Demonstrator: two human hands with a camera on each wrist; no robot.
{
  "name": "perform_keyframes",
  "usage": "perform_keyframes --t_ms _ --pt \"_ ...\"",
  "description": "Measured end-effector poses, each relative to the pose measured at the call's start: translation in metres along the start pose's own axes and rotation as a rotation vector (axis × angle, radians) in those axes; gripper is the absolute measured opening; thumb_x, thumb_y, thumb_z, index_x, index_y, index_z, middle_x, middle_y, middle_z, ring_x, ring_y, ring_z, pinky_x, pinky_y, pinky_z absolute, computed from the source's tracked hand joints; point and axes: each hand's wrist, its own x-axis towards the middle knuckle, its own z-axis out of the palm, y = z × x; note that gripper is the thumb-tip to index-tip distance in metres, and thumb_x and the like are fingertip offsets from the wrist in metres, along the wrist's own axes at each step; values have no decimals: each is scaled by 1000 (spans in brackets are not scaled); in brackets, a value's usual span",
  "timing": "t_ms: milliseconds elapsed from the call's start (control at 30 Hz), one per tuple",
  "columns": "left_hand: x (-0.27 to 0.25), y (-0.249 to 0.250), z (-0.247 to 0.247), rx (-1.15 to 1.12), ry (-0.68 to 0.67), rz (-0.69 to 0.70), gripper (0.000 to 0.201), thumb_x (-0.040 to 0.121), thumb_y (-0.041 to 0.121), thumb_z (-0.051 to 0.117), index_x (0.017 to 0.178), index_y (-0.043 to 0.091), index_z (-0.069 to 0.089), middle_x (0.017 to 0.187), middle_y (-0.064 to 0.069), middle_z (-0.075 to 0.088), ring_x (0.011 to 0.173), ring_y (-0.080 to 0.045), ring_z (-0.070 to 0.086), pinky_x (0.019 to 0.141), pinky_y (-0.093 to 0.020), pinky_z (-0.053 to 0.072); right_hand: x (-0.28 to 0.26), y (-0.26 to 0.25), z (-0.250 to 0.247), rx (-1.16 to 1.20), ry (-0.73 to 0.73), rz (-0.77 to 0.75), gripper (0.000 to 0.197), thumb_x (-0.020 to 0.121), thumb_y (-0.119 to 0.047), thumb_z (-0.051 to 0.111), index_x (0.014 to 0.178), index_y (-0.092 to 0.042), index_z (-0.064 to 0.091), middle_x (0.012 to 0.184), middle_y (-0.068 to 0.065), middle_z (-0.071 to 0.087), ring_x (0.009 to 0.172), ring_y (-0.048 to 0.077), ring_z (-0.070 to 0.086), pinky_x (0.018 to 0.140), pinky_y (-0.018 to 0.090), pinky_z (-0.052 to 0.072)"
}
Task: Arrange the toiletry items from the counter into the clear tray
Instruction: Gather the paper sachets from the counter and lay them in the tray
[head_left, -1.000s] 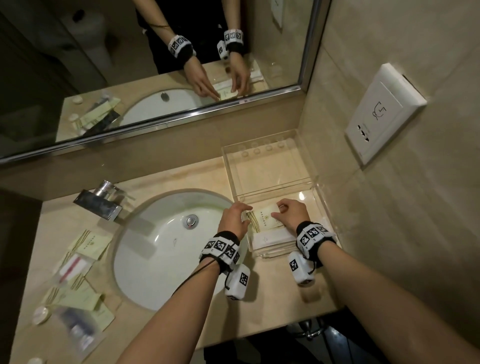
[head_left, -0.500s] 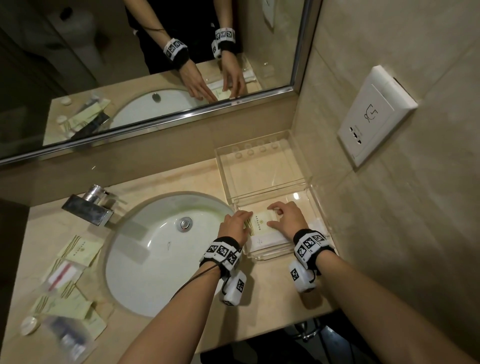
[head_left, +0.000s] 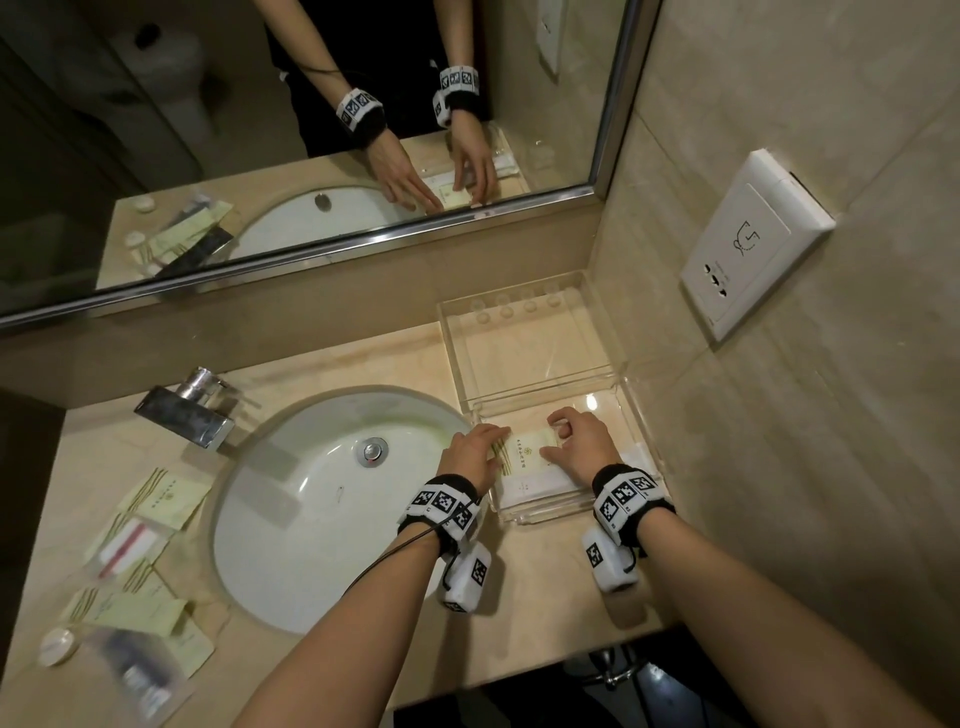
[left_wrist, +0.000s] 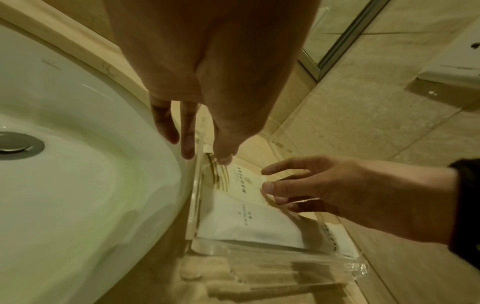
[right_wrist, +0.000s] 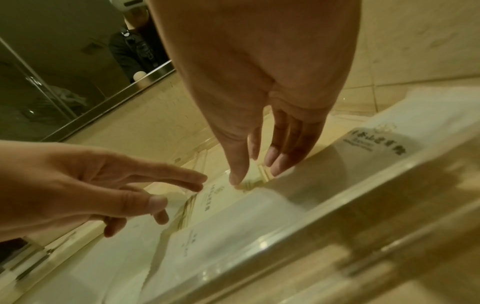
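Note:
A clear tray (head_left: 641, 423) stands at the counter's right end, against the wall. Its lid (head_left: 530, 343) is folded back toward the mirror. In it a white packet (head_left: 540, 486) lies flat, with a pale yellow packet (head_left: 527, 452) on top. My left hand (head_left: 496, 441) has straight fingers, and its fingertips (left_wrist: 221, 158) touch the yellow packet's (left_wrist: 244, 183) left end. My right hand (head_left: 558, 431) reaches in from the right. Its thumb and fingertips (right_wrist: 235, 179) rest on the packet's (right_wrist: 215, 197) right end. Neither hand holds anything.
A white sink (head_left: 322, 509) with a chrome tap (head_left: 187, 415) lies left of the tray. Several more yellow and clear packets (head_left: 166, 499) and a round white cap (head_left: 57, 647) lie on the counter's left end. A wall socket (head_left: 753, 244) is above the tray.
Both hands have stayed over the tray. The yellow packet has gone down flat onto the white one. My right fingers have loosened a little.

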Motion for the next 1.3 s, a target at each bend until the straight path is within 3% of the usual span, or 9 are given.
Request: perform_keyframes --t_ms 133,300,567,667,900,1067,1167,1300 --pt "-11 -11 -12 -158 148 9 31 89 12 59 118 22 61 127 -4 55 112 -24 53 96 -42 48 -7 -16 -8 20 95 -43 31 83 -25 73 111 -18 61 104 4 57 88 18 59 82 28 48" --pt "-40 -38 -45 -282 316 -96 15 89 16 61 104 16 61 107 -7 55 93 -20 58 88 -36 51 -18 -74 -2 152 138 -153 20 85 -21 71 103 -18 64 93 1 65 69 10 60 75 31 54" --pt "-130 -132 -100 -430 506 -312 10 88 15 57 94 13 64 92 -6 67 75 -16 58 75 -31 51 -47 -187 75 239 -53 -354 14 84 -14 69 98 -14 66 83 -3 64 64 5 54 68 17 47" --pt "-170 -170 -112 -480 545 -396 6 86 17 59 91 17 62 84 -4 66 71 -16 56 75 -35 53 -61 -223 112 191 -147 -413 12 85 -15 68 96 -16 65 80 -3 65 64 8 57 66 21 47" --pt "-270 -268 -124 -572 629 -668 9 88 15 58 94 18 63 82 2 63 76 -16 59 78 -34 55 -102 -304 220 93 -360 -518 9 86 -19 69 94 -16 68 80 -2 68 66 6 59 67 23 49" --pt "-320 -319 -121 -634 663 -823 14 85 8 57 93 18 63 84 4 64 82 -16 62 79 -28 53 -124 -339 278 14 -478 -526 14 86 -20 70 97 -13 68 87 3 70 73 16 64 72 26 53" --pt "-333 -342 -114 -695 695 -891 14 82 6 56 86 18 62 87 -1 67 86 -21 65 82 -33 56 -131 -346 307 -58 -524 -493 15 86 -20 70 99 -12 67 89 4 71 74 17 66 67 21 51" --pt "-337 -361 -103 -697 652 -963 24 75 9 72 81 22 53 86 -4 64 86 -22 63 86 -35 52 -135 -347 343 -205 -559 -404 39 76 -26 82 104 -10 61 98 4 67 88 19 64 80 27 50"
